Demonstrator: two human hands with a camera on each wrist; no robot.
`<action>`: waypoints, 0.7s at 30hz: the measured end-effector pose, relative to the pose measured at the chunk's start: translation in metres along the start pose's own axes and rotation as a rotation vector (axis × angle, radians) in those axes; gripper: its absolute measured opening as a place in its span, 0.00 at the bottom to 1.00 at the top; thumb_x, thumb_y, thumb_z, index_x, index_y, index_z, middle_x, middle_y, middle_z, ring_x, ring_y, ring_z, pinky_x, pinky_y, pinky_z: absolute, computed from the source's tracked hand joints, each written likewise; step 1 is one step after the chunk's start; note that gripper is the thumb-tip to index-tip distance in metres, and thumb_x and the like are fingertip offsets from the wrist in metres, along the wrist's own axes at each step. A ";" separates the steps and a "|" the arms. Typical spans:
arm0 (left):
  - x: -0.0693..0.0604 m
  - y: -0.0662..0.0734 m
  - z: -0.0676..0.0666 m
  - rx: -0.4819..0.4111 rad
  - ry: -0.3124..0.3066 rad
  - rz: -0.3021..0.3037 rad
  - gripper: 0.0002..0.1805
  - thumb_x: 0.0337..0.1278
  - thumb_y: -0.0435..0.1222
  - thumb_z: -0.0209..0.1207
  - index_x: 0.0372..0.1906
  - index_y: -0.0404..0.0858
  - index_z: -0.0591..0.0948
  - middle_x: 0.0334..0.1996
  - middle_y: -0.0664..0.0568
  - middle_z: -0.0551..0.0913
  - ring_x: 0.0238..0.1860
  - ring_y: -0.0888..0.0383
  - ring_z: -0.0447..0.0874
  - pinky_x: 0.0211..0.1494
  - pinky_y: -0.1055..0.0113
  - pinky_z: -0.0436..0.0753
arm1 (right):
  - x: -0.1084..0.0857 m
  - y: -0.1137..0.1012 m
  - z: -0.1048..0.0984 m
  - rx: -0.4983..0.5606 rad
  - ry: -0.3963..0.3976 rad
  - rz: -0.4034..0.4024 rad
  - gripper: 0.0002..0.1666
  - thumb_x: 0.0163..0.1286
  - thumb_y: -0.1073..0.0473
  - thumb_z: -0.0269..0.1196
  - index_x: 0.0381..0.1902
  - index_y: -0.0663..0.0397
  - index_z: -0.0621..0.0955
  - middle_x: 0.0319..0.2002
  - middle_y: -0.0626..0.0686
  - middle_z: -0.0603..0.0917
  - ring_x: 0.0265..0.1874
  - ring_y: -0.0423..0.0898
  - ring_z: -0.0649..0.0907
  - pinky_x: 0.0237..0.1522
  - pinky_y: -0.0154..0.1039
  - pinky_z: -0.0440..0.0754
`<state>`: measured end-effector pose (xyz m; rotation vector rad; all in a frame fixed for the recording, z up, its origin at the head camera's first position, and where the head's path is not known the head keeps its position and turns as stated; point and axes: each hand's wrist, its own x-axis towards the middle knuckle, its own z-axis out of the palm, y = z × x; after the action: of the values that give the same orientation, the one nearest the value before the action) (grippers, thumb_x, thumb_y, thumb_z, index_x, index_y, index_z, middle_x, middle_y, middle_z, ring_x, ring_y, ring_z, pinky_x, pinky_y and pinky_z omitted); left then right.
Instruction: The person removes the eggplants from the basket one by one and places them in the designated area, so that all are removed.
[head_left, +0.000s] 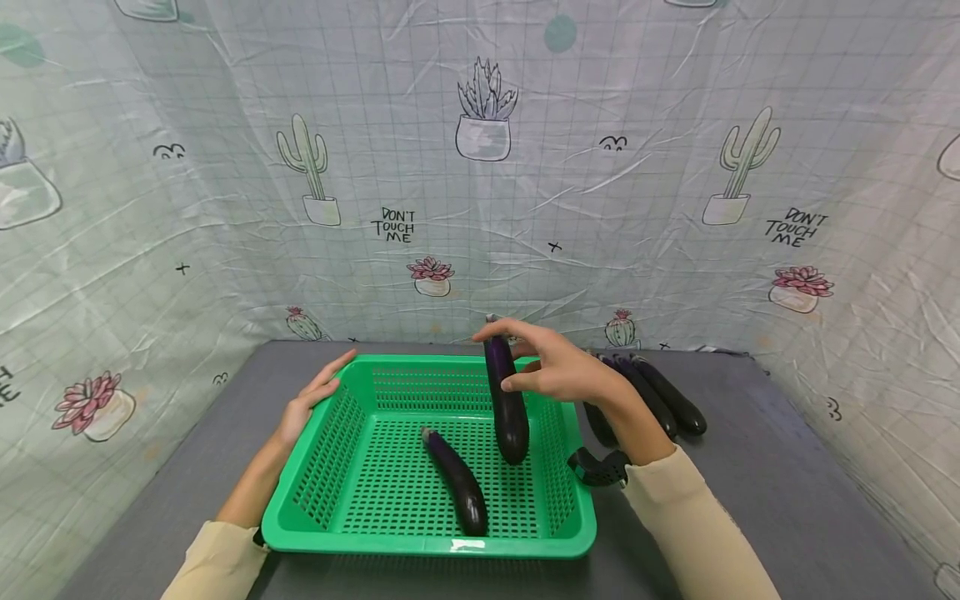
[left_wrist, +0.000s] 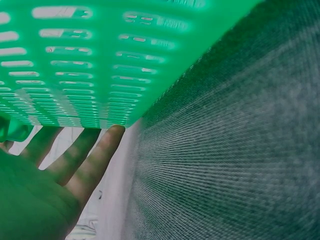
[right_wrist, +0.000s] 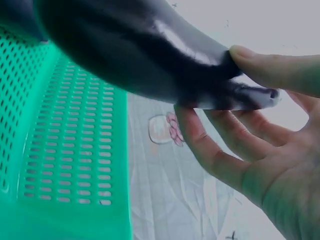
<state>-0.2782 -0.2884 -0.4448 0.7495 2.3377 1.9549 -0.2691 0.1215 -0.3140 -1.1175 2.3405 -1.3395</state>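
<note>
My right hand (head_left: pixel 558 365) pinches an eggplant (head_left: pixel 510 417) near its stem end, between thumb and fingers. The eggplant hangs over the right part of a green basket (head_left: pixel 427 546), its thick end pointing down. In the right wrist view, the held eggplant (right_wrist: pixel 145 55) spans the upper middle, with the thumb on one side and the fingers on the other. A second eggplant (head_left: pixel 456 483) lies on the basket's perforated floor. At the basket's left side, my left hand (head_left: pixel 303 408) rests against the wall and rim, with straight fingers (left_wrist: pixel 95 165) in the left wrist view.
Several more eggplants (head_left: pixel 667 396) lie side by side on the grey table (head_left: pixel 750 483) to the right of the basket, partly hidden by the right arm. Behind the table hangs a patterned curtain (head_left: pixel 525 217) with plant drawings.
</note>
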 end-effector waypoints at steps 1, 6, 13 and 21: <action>0.000 0.000 0.000 -0.011 -0.003 -0.004 0.31 0.86 0.38 0.32 0.84 0.33 0.47 0.83 0.33 0.38 0.81 0.32 0.29 0.66 0.81 0.60 | -0.003 0.001 -0.001 0.004 0.018 0.000 0.34 0.71 0.69 0.67 0.71 0.42 0.74 0.79 0.51 0.64 0.73 0.62 0.73 0.62 0.56 0.82; 0.000 0.000 0.001 -0.027 -0.005 -0.004 0.31 0.86 0.37 0.32 0.84 0.32 0.46 0.83 0.33 0.38 0.81 0.32 0.28 0.65 0.82 0.61 | -0.019 0.006 -0.009 -0.004 0.095 -0.052 0.30 0.71 0.68 0.67 0.69 0.46 0.76 0.77 0.55 0.68 0.70 0.61 0.76 0.62 0.59 0.82; -0.001 0.000 0.001 -0.021 -0.001 0.001 0.30 0.86 0.37 0.32 0.84 0.34 0.47 0.84 0.48 0.46 0.82 0.35 0.30 0.65 0.82 0.61 | -0.041 0.013 -0.024 -0.063 0.196 -0.104 0.27 0.73 0.64 0.67 0.68 0.51 0.77 0.69 0.56 0.77 0.70 0.58 0.76 0.68 0.61 0.76; -0.003 -0.001 0.001 -0.116 -0.035 -0.006 0.31 0.86 0.38 0.30 0.84 0.33 0.42 0.80 0.64 0.49 0.74 0.76 0.60 0.68 0.78 0.70 | -0.067 0.025 -0.040 -0.038 0.346 -0.121 0.28 0.73 0.68 0.65 0.69 0.53 0.76 0.68 0.56 0.76 0.63 0.42 0.82 0.63 0.42 0.82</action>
<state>-0.2754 -0.2891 -0.4466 0.7617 2.1822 2.0371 -0.2565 0.2020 -0.3236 -1.1320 2.5799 -1.6540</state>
